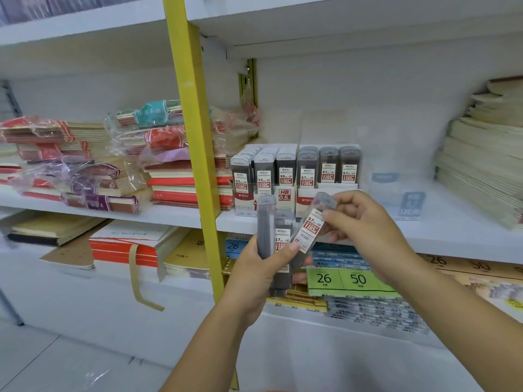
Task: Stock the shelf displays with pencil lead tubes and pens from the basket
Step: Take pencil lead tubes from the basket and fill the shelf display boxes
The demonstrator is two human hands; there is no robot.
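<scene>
Left hand (254,273): fingers curled round a bundle (267,233) of grey lead tubes, held upright. The count appears to be three or four, but overlap prevents certainty.

Right hand (368,230): thumb and fingertips pinch one tube (310,230), labelled "0.7 HB". It is tilted, cap up and to the right, with its lower end at the left thumb.

Directly behind and above both hands, two displays stand side by side on the shelf (452,233). The 0.5 display (261,176) is behind the left hand and the 0.7 display (328,168) behind the right, both holding rows of upright tubes.

Left of the left hand is a yellow post (195,137); beyond it, notebooks (85,171) in stacks. Below the right hand lies a green pack (349,280) marked 26 and 50.
</scene>
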